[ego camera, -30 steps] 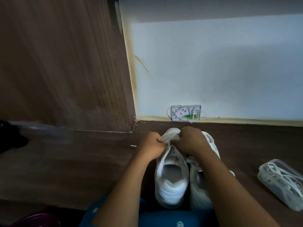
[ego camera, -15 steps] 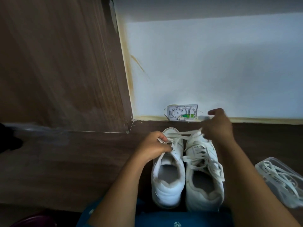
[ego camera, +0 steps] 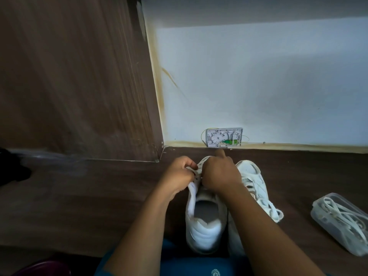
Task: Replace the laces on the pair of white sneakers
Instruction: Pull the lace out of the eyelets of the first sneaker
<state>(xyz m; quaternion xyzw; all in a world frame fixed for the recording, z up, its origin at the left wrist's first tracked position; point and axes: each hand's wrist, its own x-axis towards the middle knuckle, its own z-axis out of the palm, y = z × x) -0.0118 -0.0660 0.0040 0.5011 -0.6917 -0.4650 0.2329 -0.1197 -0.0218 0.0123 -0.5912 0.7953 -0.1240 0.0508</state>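
Right hand [ego camera: 220, 174] back beside left hand [ego camera: 180, 174], fingers of both pinching lace [ego camera: 190, 168] at eyelets of white sneaker [ego camera: 205, 224]

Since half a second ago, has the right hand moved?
Yes. The right hand has dropped from beside the wall box, toward the person and leftward, to the left sneaker.

Dim light; dark wood surface [ego camera: 79, 196]; wood panel [ego camera: 69, 76] left; pale wall [ego camera: 258, 86] behind.
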